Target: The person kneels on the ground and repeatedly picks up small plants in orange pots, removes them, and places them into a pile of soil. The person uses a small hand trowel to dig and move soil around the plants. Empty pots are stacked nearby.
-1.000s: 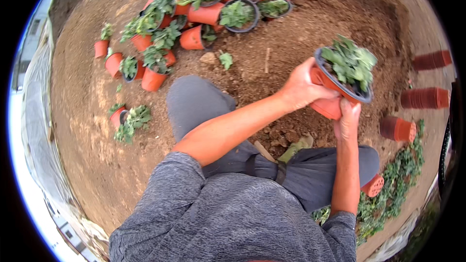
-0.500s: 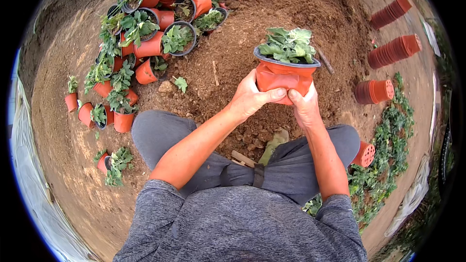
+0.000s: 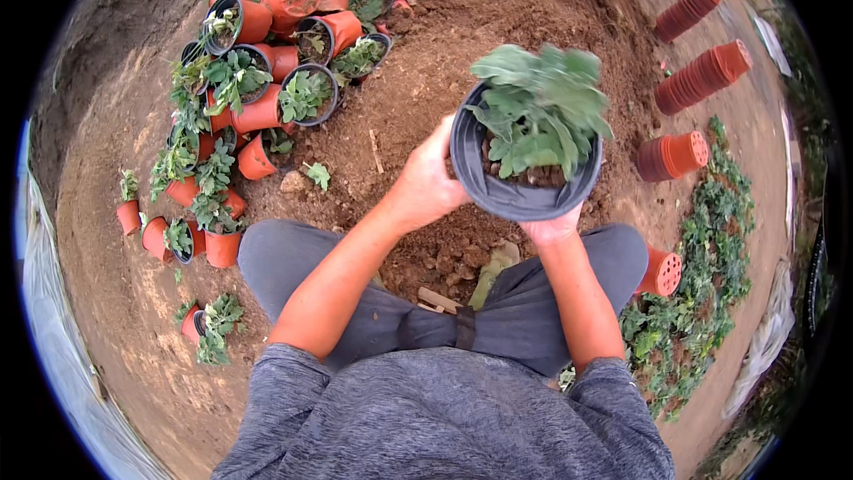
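I hold a round plant pot point(image 3: 520, 196) with a dark inside, raised close to the camera. A leafy green seedling point(image 3: 542, 111) stands in its soil. My left hand point(image 3: 426, 182) grips the pot's left side. My right hand point(image 3: 551, 229) supports it from below, mostly hidden under the pot. Both forearms come up from my lap, and my knees in grey trousers point(image 3: 524, 320) spread either side of a mound of loose brown soil point(image 3: 498, 27).
Many orange pots with seedlings point(image 3: 267, 98) lie in a heap at the upper left. Stacks of orange pots point(image 3: 702, 76) lie on the right. A single orange pot point(image 3: 659, 271) sits by my right knee. Loose green seedlings point(image 3: 702, 284) are piled at the right.
The potted seedling has come from my right side to the middle and up close to the camera, so I now look down into it. My view has turned, with the heap of pots larger.
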